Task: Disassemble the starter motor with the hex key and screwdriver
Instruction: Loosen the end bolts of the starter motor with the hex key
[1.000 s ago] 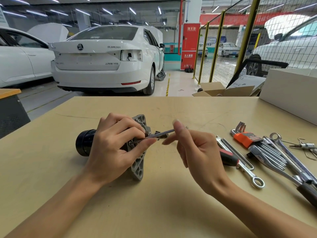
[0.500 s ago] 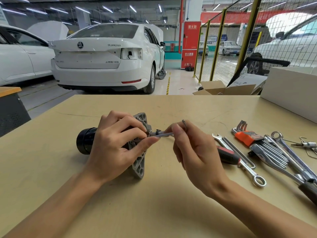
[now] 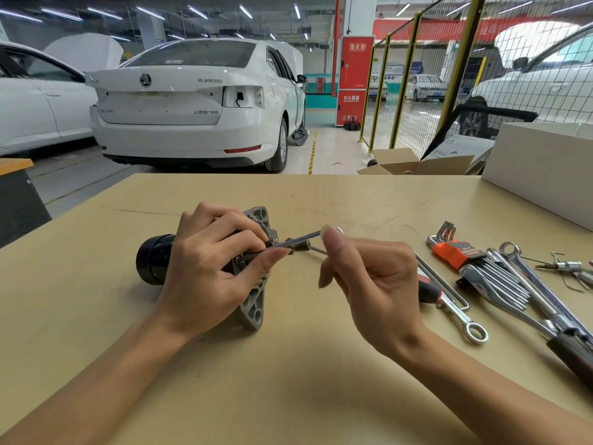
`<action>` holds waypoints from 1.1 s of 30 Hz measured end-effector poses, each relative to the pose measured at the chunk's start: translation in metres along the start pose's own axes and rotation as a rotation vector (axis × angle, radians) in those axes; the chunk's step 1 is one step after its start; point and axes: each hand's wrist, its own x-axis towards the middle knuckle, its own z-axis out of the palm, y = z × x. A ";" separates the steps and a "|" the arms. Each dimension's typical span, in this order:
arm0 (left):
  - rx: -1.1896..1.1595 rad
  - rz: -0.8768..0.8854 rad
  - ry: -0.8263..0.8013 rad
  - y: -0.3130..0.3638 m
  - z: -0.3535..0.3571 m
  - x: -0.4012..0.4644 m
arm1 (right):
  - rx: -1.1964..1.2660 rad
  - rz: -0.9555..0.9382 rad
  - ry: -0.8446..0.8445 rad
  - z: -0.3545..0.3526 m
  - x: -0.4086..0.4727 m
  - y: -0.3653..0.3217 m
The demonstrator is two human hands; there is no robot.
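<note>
The starter motor (image 3: 150,263), with a black round body and a grey metal flange (image 3: 255,305), lies on its side on the tan table (image 3: 288,380). My left hand (image 3: 208,271) grips it around the middle, thumb lying along the hex key's tip. A thin silver hex key (image 3: 298,239) runs from the flange up and to the right. My right hand (image 3: 369,277) pinches its outer end between thumb and forefinger. The screwdriver (image 3: 428,289), red and black handled, lies on the table partly hidden behind my right hand.
To the right lie a combination wrench (image 3: 462,319), an orange-holdered hex key set (image 3: 455,252), several chrome wrenches (image 3: 519,284) and a black-handled tool (image 3: 571,351). A white box (image 3: 545,162) stands at the back right. White cars and a fence are beyond the table.
My right hand has swung the hex key's outer end, raising it slightly and turning it at the flange. My left hand stays on the motor.
</note>
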 end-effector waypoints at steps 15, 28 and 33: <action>-0.005 -0.005 -0.007 -0.001 -0.001 0.000 | 0.004 0.318 0.005 -0.001 0.004 0.003; -0.029 0.008 -0.026 0.000 -0.003 0.000 | -0.124 0.075 -0.102 0.002 0.000 0.005; -0.017 0.005 -0.007 0.000 -0.002 0.000 | -0.046 -0.026 -0.095 0.003 0.000 -0.004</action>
